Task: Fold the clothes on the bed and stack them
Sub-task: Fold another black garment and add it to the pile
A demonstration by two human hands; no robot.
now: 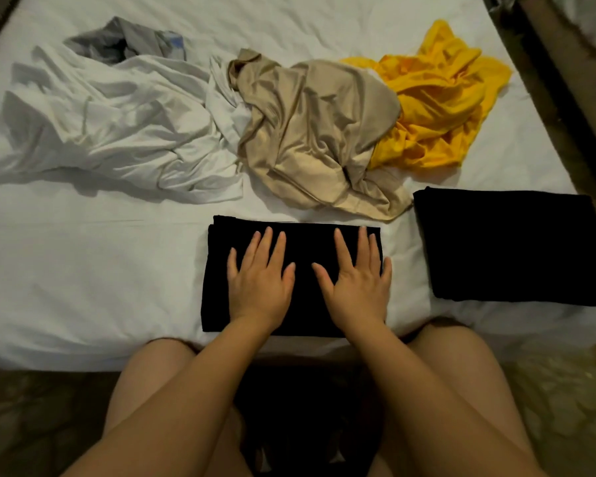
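A folded black garment [305,247] lies on the white bed [100,270] near its front edge. My left hand [260,280] and my right hand [355,280] press flat on it side by side, fingers straight and spread. A second folded black garment [510,246] lies to the right, apart from the first. Behind them lie unfolded clothes: a crumpled white one [117,132] at the left, a beige one [317,139] in the middle, a yellow one [437,98] at the right, and a grey one [124,41] at the far left back.
The bed's front edge runs just below my hands, with my knees against it. A dark bed frame [565,108] runs along the right side. Patterned floor [31,425] shows at the lower left and right.
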